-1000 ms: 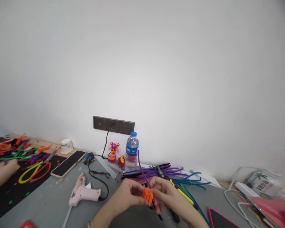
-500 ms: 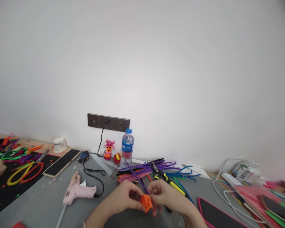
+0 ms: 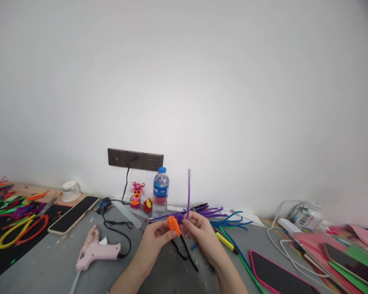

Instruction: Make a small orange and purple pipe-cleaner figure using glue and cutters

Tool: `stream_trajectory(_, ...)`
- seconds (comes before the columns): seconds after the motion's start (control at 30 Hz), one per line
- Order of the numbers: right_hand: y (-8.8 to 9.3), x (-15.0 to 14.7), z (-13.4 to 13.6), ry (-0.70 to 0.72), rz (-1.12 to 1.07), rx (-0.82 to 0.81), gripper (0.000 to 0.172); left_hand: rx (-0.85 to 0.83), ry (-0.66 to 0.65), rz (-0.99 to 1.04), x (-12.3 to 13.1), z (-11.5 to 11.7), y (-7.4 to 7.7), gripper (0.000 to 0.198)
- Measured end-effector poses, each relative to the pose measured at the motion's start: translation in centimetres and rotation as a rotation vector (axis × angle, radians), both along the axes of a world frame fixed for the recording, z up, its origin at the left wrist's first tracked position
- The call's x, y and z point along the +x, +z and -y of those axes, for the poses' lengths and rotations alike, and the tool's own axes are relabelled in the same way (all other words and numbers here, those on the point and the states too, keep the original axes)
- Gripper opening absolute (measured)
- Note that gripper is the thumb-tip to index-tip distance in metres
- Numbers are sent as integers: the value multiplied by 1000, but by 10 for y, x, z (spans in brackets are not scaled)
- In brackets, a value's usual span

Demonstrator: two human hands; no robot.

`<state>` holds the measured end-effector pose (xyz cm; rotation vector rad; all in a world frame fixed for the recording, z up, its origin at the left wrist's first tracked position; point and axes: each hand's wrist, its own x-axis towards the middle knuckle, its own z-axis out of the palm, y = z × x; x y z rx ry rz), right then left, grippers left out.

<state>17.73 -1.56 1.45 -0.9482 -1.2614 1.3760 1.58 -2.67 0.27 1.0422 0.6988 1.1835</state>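
My left hand (image 3: 155, 237) pinches a bundled orange pipe-cleaner piece (image 3: 173, 224) between thumb and fingers. Right beside it, my right hand (image 3: 199, 232) is closed on a purple pipe cleaner (image 3: 189, 192), one end of which sticks straight up. The purple also curls round near the orange piece; whether the two are joined I cannot tell. Two black pipe-cleaner strands (image 3: 188, 253) hang down below the hands. Behind my right hand lies a pile of purple and blue pipe cleaners (image 3: 214, 211). Yellow-and-black handled pliers (image 3: 225, 241) are partly covered by that hand.
A pink glue gun (image 3: 98, 251) lies at left with its cord. Behind stand a water bottle (image 3: 161, 192) and a small pipe-cleaner figure (image 3: 136, 196). Scissors (image 3: 27, 230) and a phone (image 3: 74, 215) are farther left. On the right are a pink-edged phone (image 3: 277, 273), cables and coloured sheets (image 3: 322, 249).
Both hands have risen and tilted the orange piece leftward. The purple pipe cleaner now points upright, and the black strands show beneath. Another person's hand at far left has almost gone from view.
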Motion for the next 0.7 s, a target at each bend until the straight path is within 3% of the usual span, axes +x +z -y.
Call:
stream_trajectory(0.43, 9, 0, 7, 116, 99, 64, 36, 46, 46, -53, -3, -3, -6, 23)
stream_trajectory(0.7, 6, 12, 6, 145, 154, 12, 37, 141, -16, -287, -8, -6, -6, 24)
